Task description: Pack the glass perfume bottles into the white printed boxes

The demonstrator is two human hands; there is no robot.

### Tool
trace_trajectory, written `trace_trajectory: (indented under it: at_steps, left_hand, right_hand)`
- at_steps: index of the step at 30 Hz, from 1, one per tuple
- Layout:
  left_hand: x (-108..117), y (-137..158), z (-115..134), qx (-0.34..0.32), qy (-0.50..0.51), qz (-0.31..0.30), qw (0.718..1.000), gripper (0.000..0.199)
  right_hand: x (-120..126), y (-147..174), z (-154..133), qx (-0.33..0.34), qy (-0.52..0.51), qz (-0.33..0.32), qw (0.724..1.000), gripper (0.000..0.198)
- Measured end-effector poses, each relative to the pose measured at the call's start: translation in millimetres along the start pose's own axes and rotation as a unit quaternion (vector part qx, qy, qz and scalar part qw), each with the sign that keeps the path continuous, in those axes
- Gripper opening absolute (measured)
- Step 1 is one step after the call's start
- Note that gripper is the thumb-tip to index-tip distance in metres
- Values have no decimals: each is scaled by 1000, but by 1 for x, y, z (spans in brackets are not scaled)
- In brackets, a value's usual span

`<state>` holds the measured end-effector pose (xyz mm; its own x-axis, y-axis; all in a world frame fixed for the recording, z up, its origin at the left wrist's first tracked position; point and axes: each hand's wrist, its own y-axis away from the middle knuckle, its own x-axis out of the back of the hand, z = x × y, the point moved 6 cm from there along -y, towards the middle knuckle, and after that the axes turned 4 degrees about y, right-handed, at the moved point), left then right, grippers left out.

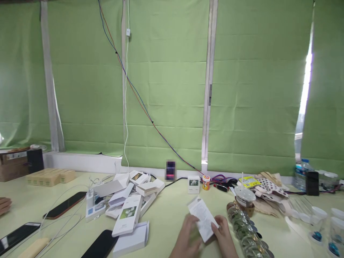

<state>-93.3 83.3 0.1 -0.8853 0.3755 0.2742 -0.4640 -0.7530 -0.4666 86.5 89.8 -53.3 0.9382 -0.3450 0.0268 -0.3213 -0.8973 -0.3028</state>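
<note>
A small white carton (205, 221) with fine printed text is held tilted low in the middle of the view, and its upper end looks like a raised flap. My right hand (223, 233) grips its lower right side between thumb and fingers. On the opposite edge, my left hand (188, 232) has its curled fingers against the carton; this hand is slightly blurred. Whatever the carton contains is hidden. Just right of my hands runs a long row of small clear round containers (245, 231). A white box with a picture (193, 185) stands upright behind them.
Left of my hands lie a pile of white cartons (129, 213), a power strip (94, 206) with cables and several phones (100, 245). An orange jar (206, 182), a lidded cup (245, 197) and plastic cups (319, 216) stand rightward. Another person's hand (4, 206) shows at far left.
</note>
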Motion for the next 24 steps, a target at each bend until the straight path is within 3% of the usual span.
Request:
trace_trajectory:
  at_steps: [2, 3, 6, 8, 10, 12, 17, 21, 24]
  left_hand:
    - [16, 0, -5, 39, 22, 132, 990, 49]
    - [20, 1, -6, 53, 49, 157, 985, 53]
    - [19, -1, -3, 47, 123, 111, 985, 54]
    - [18, 0, 1, 36, 109, 73, 991, 41]
    - [17, 2, 5, 22, 53, 57, 997, 33]
    - [16, 3, 9, -9, 3, 44, 999, 33]
    - [11, 5, 11, -66, -55, 7, 996, 48]
    - [3, 5, 11, -78, -79, -41, 993, 53]
    - [3, 5, 14, -79, -74, -31, 994, 49]
  right_hand:
    - [-4, 0, 1, 5, -51, -4, 999, 60]
    - [-9, 1, 2, 5, -83, -14, 996, 63]
    - [-28, 9, 4, 10, -132, -84, 988, 64]
    - [-33, 13, 2, 37, -71, -115, 990, 61]
    - [-28, 15, -4, 87, 31, -84, 992, 60]
    - [-14, 17, -17, 153, 120, -6, 981, 56]
    - [4, 38, -62, 368, 210, 128, 897, 32]
    - [-7, 55, -92, 480, 286, 86, 825, 23]
    - [-14, 60, -107, 519, 356, 60, 774, 23]
